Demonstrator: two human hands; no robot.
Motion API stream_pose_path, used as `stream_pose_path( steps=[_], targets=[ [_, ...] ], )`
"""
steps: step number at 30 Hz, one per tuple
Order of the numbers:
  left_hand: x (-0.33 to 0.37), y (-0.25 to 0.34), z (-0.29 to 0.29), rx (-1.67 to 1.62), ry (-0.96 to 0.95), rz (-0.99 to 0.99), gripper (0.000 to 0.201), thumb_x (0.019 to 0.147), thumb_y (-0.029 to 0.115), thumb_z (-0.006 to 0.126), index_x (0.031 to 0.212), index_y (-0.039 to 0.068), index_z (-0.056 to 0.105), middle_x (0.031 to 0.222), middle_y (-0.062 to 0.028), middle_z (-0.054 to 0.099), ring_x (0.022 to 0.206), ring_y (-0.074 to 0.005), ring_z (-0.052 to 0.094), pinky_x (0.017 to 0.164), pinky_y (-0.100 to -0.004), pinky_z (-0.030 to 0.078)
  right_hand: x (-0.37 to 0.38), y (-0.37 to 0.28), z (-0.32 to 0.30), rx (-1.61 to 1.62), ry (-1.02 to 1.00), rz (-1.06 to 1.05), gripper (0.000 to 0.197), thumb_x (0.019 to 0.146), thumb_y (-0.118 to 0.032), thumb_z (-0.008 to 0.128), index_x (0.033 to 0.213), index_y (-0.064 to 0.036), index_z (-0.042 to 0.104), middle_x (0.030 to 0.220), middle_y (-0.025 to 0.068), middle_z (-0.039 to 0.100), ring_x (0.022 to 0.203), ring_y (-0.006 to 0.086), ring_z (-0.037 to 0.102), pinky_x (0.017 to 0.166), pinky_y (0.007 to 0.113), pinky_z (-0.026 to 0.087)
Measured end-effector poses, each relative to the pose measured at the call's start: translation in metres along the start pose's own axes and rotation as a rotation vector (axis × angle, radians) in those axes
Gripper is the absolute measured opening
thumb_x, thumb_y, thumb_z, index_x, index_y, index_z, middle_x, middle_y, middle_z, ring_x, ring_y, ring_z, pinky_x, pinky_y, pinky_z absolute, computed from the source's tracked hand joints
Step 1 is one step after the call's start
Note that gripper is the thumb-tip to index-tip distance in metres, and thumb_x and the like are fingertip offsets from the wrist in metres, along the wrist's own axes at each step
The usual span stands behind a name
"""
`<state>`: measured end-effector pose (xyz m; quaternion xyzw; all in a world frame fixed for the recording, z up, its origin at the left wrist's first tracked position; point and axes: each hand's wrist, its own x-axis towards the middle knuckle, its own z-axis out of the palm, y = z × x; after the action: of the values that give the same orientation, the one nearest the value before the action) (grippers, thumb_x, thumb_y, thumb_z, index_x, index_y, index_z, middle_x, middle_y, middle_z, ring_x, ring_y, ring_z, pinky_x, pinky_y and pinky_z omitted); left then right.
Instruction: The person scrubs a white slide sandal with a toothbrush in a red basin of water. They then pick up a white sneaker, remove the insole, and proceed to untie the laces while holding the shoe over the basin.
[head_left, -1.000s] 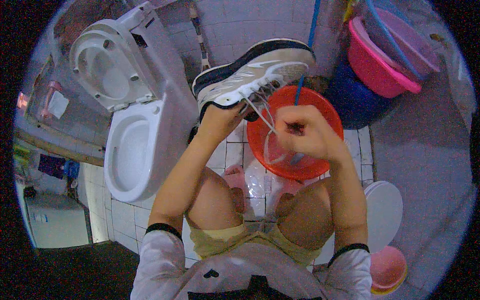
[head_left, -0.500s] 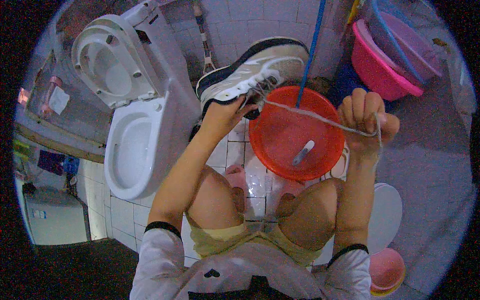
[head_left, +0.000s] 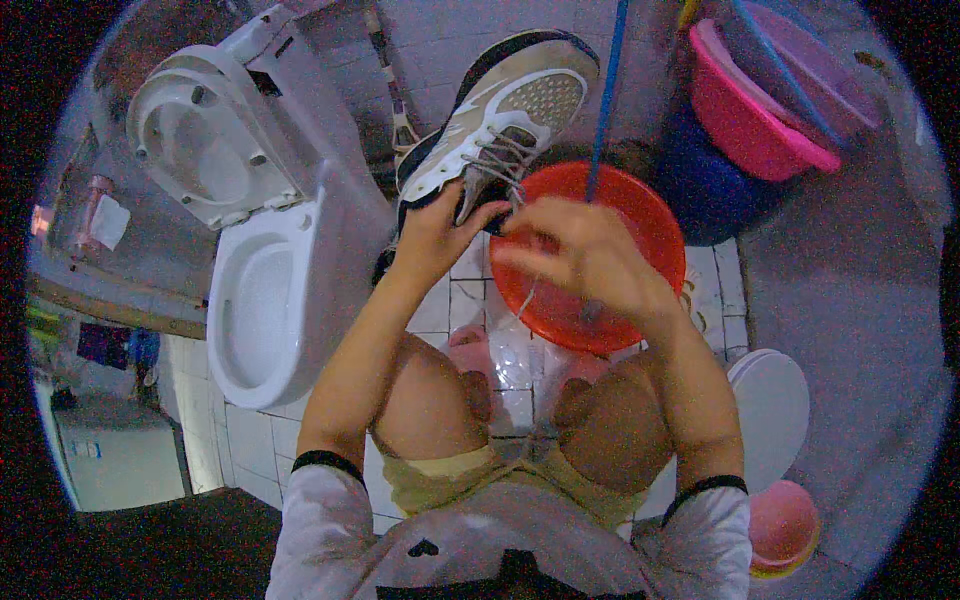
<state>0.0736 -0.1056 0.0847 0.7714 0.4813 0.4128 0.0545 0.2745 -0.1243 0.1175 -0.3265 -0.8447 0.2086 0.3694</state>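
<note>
The fingers of your left hand point(head_left: 435, 240) were closed on the black-lined collar of a beige, white and black sports shoe point(head_left: 525, 105), its toe tilted up and away from you. Your right hand point(head_left: 590, 255) was blurred beside the shoe's opening, its fingers partly spread; you could not tell whether they held the thin grey lace point(head_left: 505, 155), which crossed the shoe's tongue.

The shoe hung beyond your knees, just left of and overlapping a round orange-red plastic basin point(head_left: 655, 225). Your right hand and forearm hid part of that basin, and a slim blue pole point(head_left: 605, 100) came down at its far side, close to the shoe's toe.

Farther right, a bright pink plastic tub point(head_left: 740, 120) stood over a dark blue bucket point(head_left: 705, 200). A white ceramic toilet point(head_left: 295, 290), lid raised, flanked your left arm. Pink slippers point(head_left: 470, 350) rested on the white tiled floor point(head_left: 248, 440).
</note>
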Motion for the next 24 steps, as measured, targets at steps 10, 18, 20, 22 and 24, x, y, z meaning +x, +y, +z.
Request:
stream_pose_path(
  steps=[10,18,20,22,24],
  targets=[
    [0.0,-0.004,0.0,0.185,0.062,0.334,0.035,0.073,0.013,0.068,0.103,0.003,0.056,0.101,-0.0165,0.059,0.092,-0.0357,0.057,0.079,-0.0391,0.045,0.023,0.01,0.003,-0.182,0.272,0.16,0.021,0.08,-0.026,0.06,0.087,-0.0063,0.059,0.085,0.0088,0.059,0.074,0.0261,0.059,0.064,0.036,0.048],
    [0.0,0.003,-0.001,0.138,0.015,0.154,0.035,0.071,0.011,0.067,0.103,0.004,0.056,0.104,-0.017,0.057,0.097,-0.0376,0.053,0.085,-0.0409,0.043,0.02,0.002,0.007,0.089,0.352,0.222,0.017,0.079,-0.02,0.057,0.085,-0.0046,0.053,0.084,0.0125,0.055,0.077,0.0279,0.056,0.068,0.038,0.045],
    [-0.004,-0.006,0.005,0.182,0.01,0.164,0.039,0.068,0.01,0.069,0.103,0.003,0.055,0.108,-0.018,0.055,0.101,-0.0379,0.051,0.087,-0.0415,0.041,0.02,0.004,0.011,0.127,0.381,0.22,0.016,0.079,-0.019,0.056,0.085,-0.004,0.052,0.084,0.0128,0.054,0.077,0.0279,0.055,0.069,0.037,0.044],
    [-0.01,-0.028,0.013,0.196,-0.016,0.205,0.046,0.062,0.007,0.069,0.105,0.003,0.054,0.114,-0.0192,0.051,0.107,-0.0381,0.047,0.091,-0.0431,0.038,0.019,0.004,0.012,0.176,0.375,0.189,0.017,0.081,-0.02,0.054,0.084,-0.0033,0.051,0.082,0.0114,0.053,0.074,0.0259,0.054,0.068,0.036,0.044],
    [-0.008,-0.038,0.018,0.208,0.022,0.278,0.049,0.059,0.005,0.068,0.106,0.003,0.054,0.115,-0.0192,0.051,0.109,-0.038,0.047,0.091,-0.0437,0.038,0.018,-0.001,0.012,0.285,0.356,0.21,0.018,0.083,-0.021,0.052,0.084,-0.0032,0.051,0.078,0.0088,0.052,0.071,0.0225,0.052,0.066,0.033,0.043]
  ],
)
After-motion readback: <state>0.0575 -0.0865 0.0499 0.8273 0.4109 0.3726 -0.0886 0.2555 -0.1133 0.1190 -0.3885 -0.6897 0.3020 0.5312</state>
